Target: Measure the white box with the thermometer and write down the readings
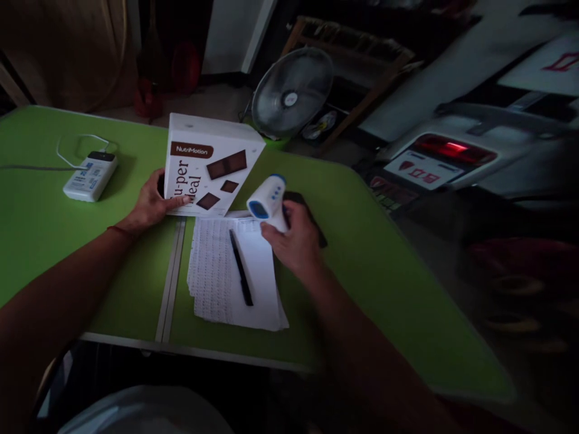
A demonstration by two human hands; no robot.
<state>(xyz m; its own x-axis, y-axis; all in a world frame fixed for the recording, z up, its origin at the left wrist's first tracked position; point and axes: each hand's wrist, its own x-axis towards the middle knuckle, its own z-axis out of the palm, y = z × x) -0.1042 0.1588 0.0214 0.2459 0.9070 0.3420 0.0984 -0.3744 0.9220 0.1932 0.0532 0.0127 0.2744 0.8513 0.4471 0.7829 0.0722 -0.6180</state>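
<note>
My left hand grips the lower left corner of a white cardboard box printed "NutriMotion", thumb across its front and the other fingers hidden behind. The box is tilted over the far end of a stack of papers. In my right hand is a white and blue infrared thermometer, held by its handle just right of the box, its small screen facing me. A black pen lies on the papers. Behind my right hand a dark flat object shows in part.
Everything rests on a green folding table with a seam down its middle. A white power strip with cables sits at the left. Beyond the far edge stands a fan. A scooter with a red tail light is at the right.
</note>
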